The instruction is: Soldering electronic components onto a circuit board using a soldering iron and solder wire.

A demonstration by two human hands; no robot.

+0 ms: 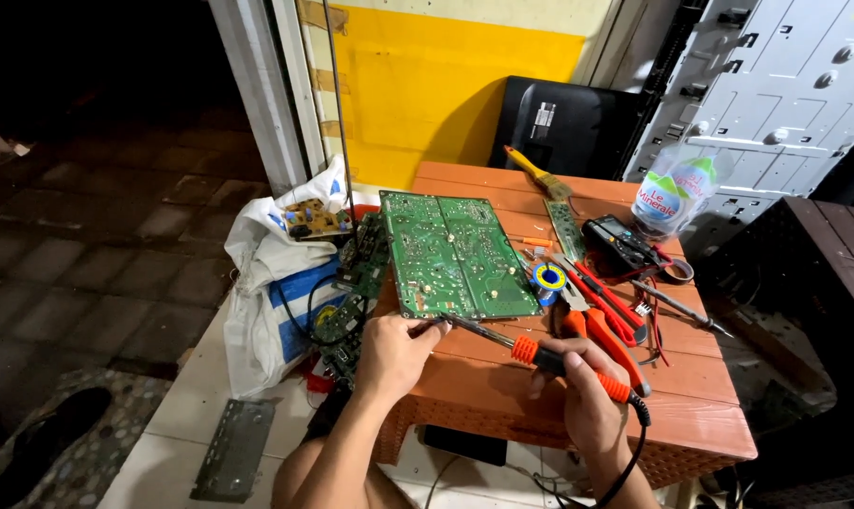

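Right hand (578, 391) fingers grip an orange-handled soldering iron (540, 353); left hand (394, 353) fingers pinch the green circuit board (455, 253) edge

You had one camera only, worn on your head, looking down and forward over the orange table (502, 382) from close above. Your forearms entered from the near edge; the yellow wall (436, 75) stood far, the tiled floor (97, 245) left.

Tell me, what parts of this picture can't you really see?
Head view only:
- Soldering iron tip: too small to tell if it touches the green circuit board.
- Left hand fingertips: curled under, hiding what they pinch.
- Right hand palm: turned away.
- Doorway upper left: too dark.
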